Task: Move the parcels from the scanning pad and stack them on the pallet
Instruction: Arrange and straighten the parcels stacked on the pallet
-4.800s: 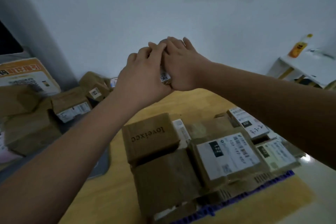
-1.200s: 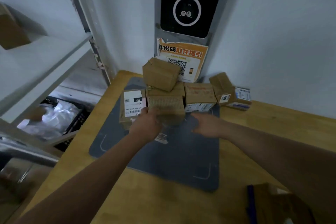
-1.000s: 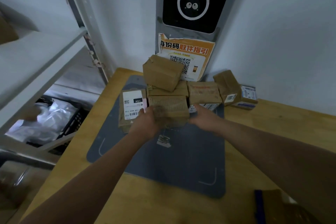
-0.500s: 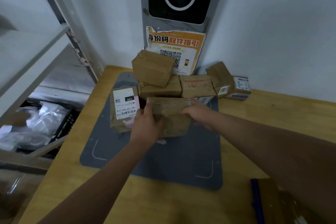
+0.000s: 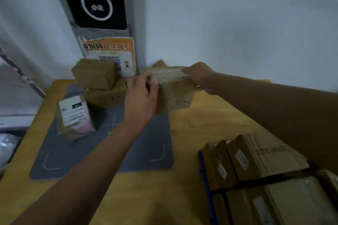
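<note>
On the pallet [image 5: 207, 192], stacked parcels [image 5: 265, 157].

Cardboard parcel [image 5: 173, 93]; matt pad [image 5: 102, 151]; wooden table [image 5: 204, 115].

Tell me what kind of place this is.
Likely a parcel pickup or courier station: labelled cardboard parcels sit on a grey scanning pad, a black scanner panel hangs above an orange QR-code poster, and a parcel stack sits at right.

Your left hand [image 5: 140, 97] and right hand [image 5: 200, 76] grip opposite ends of a box [image 5: 173, 90], held above the tabletop [image 5: 197, 124]. Three parcels [image 5: 95, 73] sit on the grey pad [image 5: 102, 151]. Stacked boxes [image 5: 259, 159] lie at lower right.
</note>
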